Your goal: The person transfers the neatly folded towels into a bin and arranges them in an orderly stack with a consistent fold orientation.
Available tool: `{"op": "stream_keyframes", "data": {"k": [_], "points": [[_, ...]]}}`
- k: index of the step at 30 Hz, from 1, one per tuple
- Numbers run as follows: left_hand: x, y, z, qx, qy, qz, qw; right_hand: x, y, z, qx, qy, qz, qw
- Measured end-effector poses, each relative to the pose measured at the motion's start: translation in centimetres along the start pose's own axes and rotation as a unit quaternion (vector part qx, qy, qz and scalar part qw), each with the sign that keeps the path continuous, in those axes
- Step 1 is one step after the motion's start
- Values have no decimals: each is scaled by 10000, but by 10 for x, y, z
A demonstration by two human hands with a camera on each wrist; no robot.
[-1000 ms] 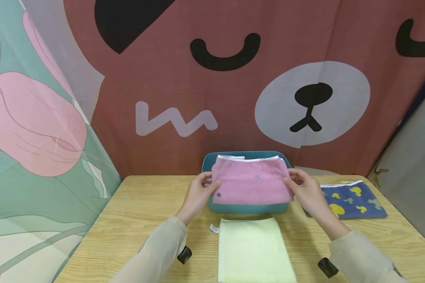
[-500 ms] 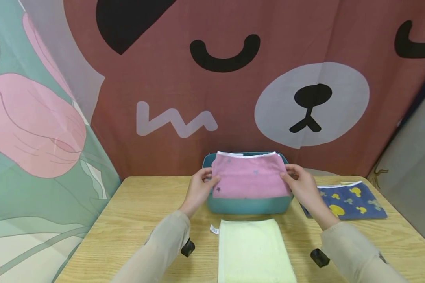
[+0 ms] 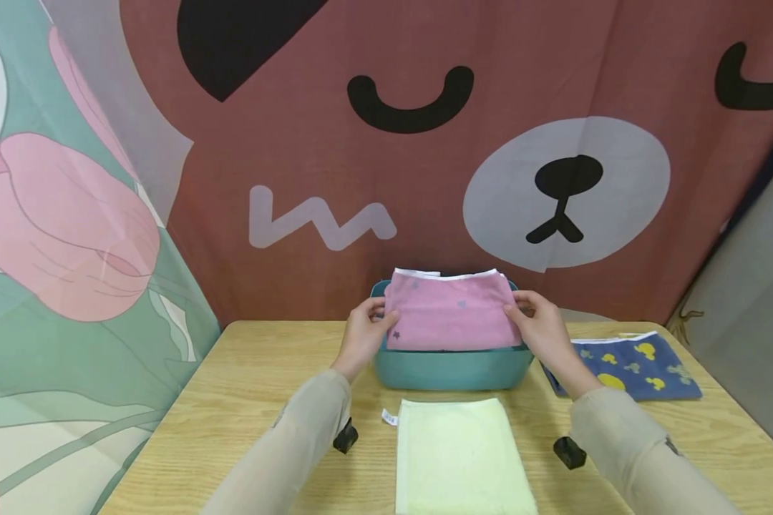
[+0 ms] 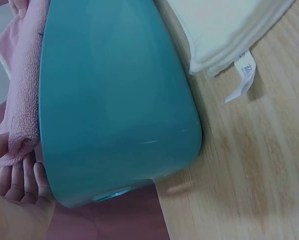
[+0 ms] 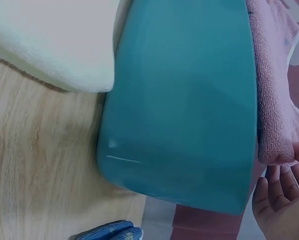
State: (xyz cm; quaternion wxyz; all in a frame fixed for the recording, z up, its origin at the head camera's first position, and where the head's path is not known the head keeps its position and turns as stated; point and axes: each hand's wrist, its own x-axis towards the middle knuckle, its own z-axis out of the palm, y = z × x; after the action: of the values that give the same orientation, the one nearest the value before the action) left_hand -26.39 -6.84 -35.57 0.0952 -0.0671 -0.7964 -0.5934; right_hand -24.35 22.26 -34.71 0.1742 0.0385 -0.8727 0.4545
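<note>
A folded pink towel (image 3: 454,315) with small stars and a white edge is held between both hands over a teal plastic bin (image 3: 454,370). My left hand (image 3: 364,330) pinches its left end, thumb in front and fingers behind. At the right end, my right hand (image 3: 541,330) pinches it the same way. The left wrist view shows the towel's thick fold (image 4: 25,95) right at the bin's rim, the left fingers (image 4: 22,182) beneath it. In the right wrist view the towel (image 5: 272,95) also lies along the rim, with the right thumb on top. The bin's inside is mostly hidden.
A folded pale yellow towel (image 3: 460,458) with a white tag (image 3: 389,417) lies on the wooden table (image 3: 251,415) in front of the bin. To the right is a folded blue towel (image 3: 650,368) with yellow shapes. A bear-print curtain (image 3: 296,286) hangs behind the table.
Both hands have carried the pink towel back and slightly left over the bin, so more of the bin's front shows below it. The yellow and blue towels stay put.
</note>
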Motion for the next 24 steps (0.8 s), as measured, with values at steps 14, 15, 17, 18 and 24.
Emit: {"op": "stream_keyframes", "data": {"k": [14,15,17,18,24], "points": [[4,-5,6,878,-72,-74,9961,3,14,8,-130,-85,65,9999],[3,-5,6,937,-87,-61,9955,3,15,8,-135,-100,79,9998],[3,-5,6,997,-121,-53,9949,2,16,8,-152,-117,91,9998],[2,-5,6,1027,-133,-37,9946,2,16,8,-163,-133,101,9997],[2,-5,7,1083,-179,-31,9940,0,19,9,-147,-150,111,9997]]}}
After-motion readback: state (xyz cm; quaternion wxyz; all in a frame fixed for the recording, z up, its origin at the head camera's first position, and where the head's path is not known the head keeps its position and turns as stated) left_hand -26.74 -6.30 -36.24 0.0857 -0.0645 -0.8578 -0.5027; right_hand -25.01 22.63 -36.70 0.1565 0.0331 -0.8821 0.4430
